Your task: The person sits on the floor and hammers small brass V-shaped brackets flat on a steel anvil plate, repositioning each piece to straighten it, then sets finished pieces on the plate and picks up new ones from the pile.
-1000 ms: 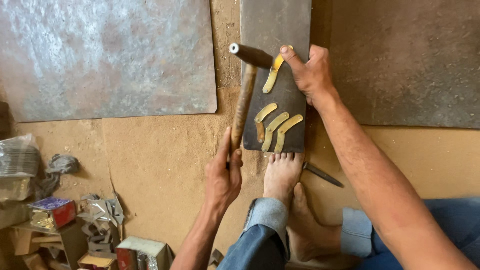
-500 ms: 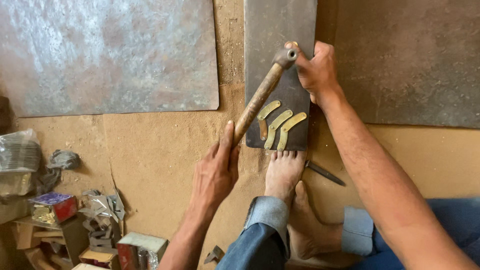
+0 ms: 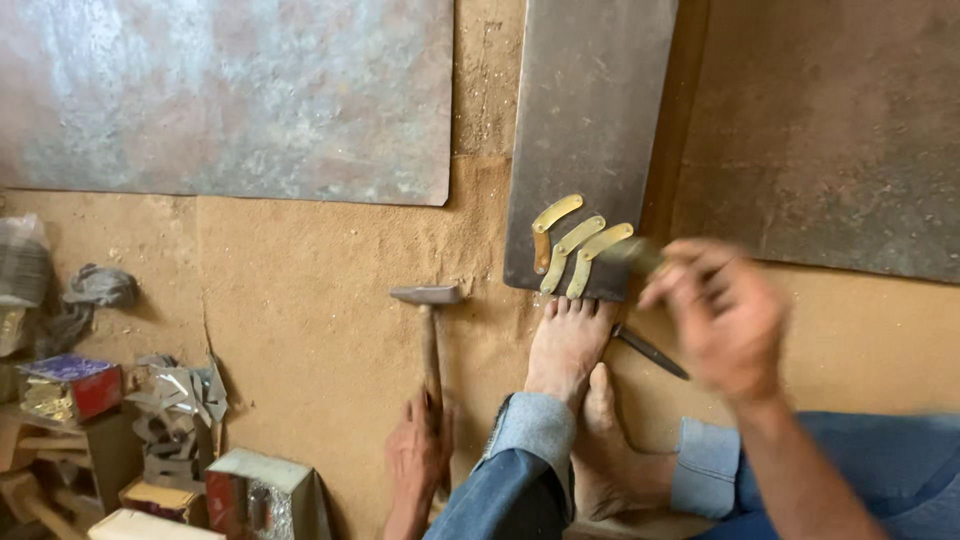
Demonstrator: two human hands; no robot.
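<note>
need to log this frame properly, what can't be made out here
Head view, the only one:
- Right hand: motion-blurred; whether its fingers pinch a yellowish piece cannot be told.
- Left hand: grips the wooden-handled hammer; the wrist is cut off by the bottom edge.
- Thin dark metal tool: one end is hidden behind the bare foot.
- Small coloured boxes at left: contents too small to tell.

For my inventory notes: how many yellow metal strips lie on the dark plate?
4 strips, clustered at the dark plate's near end; the blurred right hand may hold another.
</note>
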